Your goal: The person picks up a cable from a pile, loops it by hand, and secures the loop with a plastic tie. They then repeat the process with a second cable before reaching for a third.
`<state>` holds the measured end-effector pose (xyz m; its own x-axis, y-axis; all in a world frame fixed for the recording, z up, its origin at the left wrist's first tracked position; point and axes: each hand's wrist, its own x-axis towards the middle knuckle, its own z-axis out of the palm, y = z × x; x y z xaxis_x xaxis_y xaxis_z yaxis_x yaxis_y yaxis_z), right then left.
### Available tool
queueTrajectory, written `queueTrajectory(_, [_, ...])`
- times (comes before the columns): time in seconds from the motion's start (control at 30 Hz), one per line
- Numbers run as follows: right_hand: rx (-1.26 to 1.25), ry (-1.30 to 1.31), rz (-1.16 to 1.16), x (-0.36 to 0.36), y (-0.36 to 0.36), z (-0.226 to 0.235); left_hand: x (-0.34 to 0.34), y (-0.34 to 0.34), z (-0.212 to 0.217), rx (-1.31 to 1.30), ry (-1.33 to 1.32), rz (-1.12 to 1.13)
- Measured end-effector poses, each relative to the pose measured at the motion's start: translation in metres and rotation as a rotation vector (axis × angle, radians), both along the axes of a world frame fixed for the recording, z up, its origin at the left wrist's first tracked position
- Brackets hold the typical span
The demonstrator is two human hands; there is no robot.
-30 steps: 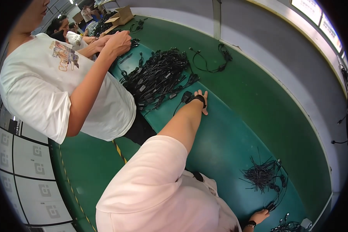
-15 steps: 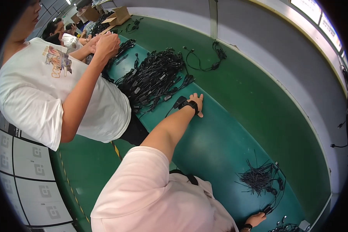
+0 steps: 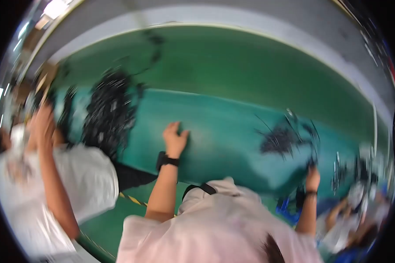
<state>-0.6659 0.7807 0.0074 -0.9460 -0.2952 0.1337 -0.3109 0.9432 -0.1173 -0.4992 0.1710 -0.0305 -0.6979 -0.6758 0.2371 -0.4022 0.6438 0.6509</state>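
My left hand rests over the green mat, fingers apart and nothing in them. A black strap with a small black box is round that wrist. To its left lies a large heap of black cables. On the right my right hand is closed on the end of a black cable, which runs up the mat beside a loose bunch of thin black strips. The picture is smeared, so the right fingers show only roughly.
A co-worker in a white shirt stands close on my left, hands raised. Other people are at the far right, near more black cables. A green strip and pale wall border the table's far side. A blue object sits below my right arm.
The view has swung to the right and levelled, so the table now runs across the picture. My right arm and the people at the right have come into view. My left hand stays open.
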Motion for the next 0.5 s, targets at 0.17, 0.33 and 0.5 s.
queueTrajectory(0.17, [-0.159, -0.175, -0.298, -0.020, -0.046, 0.019, -0.005, 0.007, 0.003, 0.166, -0.047, -0.082])
queueTrajectory(0.33, [0.033, -0.070, -0.464, 0.014, -0.063, -0.008, -0.004, 0.025, 0.024, 0.005, -0.184, -0.132])
queueTrajectory(0.5, [-0.183, 0.254, -0.440, 0.011, -0.097, 0.045, 0.008, 0.024, 0.015, 0.325, -0.053, -0.163])
